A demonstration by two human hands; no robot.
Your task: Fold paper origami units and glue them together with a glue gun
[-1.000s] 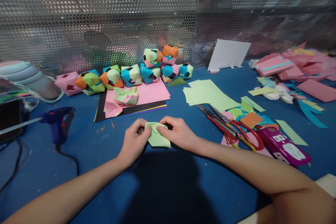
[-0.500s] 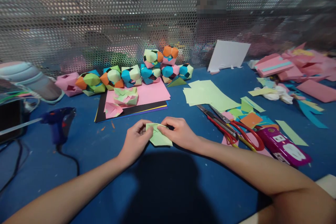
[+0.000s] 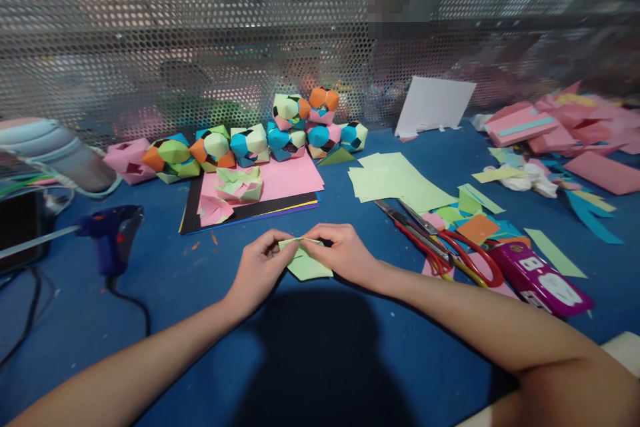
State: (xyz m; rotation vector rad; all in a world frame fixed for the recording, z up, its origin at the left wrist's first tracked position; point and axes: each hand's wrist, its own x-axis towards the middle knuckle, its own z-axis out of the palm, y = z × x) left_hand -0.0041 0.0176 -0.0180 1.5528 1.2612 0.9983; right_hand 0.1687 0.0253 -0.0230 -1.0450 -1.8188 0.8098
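Observation:
A small piece of light green folded paper [image 3: 311,268] is held just above the blue table [image 3: 210,347]. My left hand [image 3: 263,267] pinches its left side, thumb on top. On the other side, my right hand [image 3: 347,255] grips the upper right part between thumb and fingers. The two thumbs nearly meet at the paper's upper edge, where a fold stands up. Beyond my hands, a green folded paper piece [image 3: 239,185] and a pink one [image 3: 216,211] rest on a stack of coloured sheets [image 3: 295,173].
Folded paper balls [image 3: 249,145] line the perforated metal screen [image 3: 200,47]. To the left are a blue glue gun [image 3: 113,233] and a tumbler [image 3: 60,153]. On the right lie green sheets [image 3: 400,180], red-handled scissors [image 3: 473,257], a purple case [image 3: 545,280] and pink paper scraps [image 3: 580,123].
My thumbs have shifted slightly up to the paper's top edge, which is now folded up between them. The paper's lower part has moved a little to the right.

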